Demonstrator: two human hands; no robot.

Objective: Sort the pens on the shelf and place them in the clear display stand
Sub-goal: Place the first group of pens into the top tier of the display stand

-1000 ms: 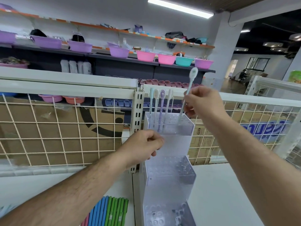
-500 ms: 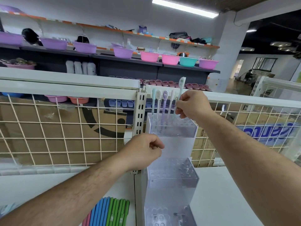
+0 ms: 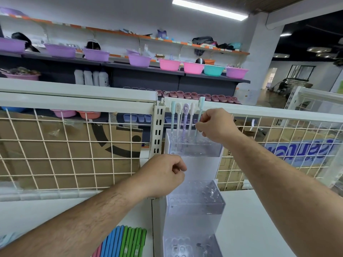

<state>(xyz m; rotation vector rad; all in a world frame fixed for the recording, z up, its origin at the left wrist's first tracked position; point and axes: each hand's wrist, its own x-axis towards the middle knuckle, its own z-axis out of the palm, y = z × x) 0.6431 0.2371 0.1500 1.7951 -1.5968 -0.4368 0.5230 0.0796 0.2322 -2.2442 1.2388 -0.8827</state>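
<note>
Pen [image 3: 200,109] is light, stiff, slick: your R hand [image 3: 215,125] fingers pinch it mid-barrel, good spot for the stand [image 3: 196,206]; L hand [image 3: 163,175] curled at stand's edge, grip unclear.

Blue letters cross the cardboard box [image 3: 300,151] at right, unreadable from here. The pens [image 3: 185,110] carry print too small to read.

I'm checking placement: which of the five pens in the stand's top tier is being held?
The rightmost pen, with the pale teal cap: the right hand pinches its barrel, while the other four pens stand untouched to its left.
</note>
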